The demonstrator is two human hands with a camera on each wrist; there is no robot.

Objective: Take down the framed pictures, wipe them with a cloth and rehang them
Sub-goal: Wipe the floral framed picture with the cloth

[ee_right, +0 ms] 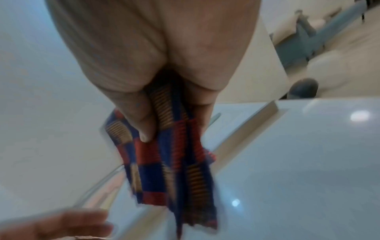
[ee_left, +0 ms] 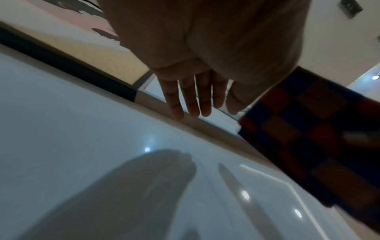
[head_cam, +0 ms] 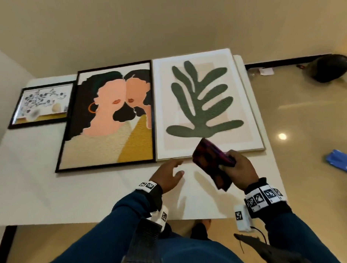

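Observation:
Three framed pictures lie flat on a white table [head_cam: 52, 184]: a small black-framed one [head_cam: 43, 104] at the left, a black-framed picture of two faces [head_cam: 109, 117] in the middle, and a light-framed green leaf picture [head_cam: 205, 102] at the right. My right hand [head_cam: 239, 168] grips a folded red, blue and orange checked cloth [head_cam: 211, 163] just above the leaf picture's near edge; the same cloth [ee_right: 170, 162] hangs from my fingers in the right wrist view. My left hand [head_cam: 170, 172] hovers open with straight fingers [ee_left: 189, 100] by the leaf picture's near left corner [ee_left: 144, 97].
The table's near edge [head_cam: 93, 222] runs in front of my body. On the glossy floor to the right lie a blue cloth [head_cam: 343, 161] and a dark round object [head_cam: 329, 67]. A plain beige wall [head_cam: 165, 23] rises behind the table.

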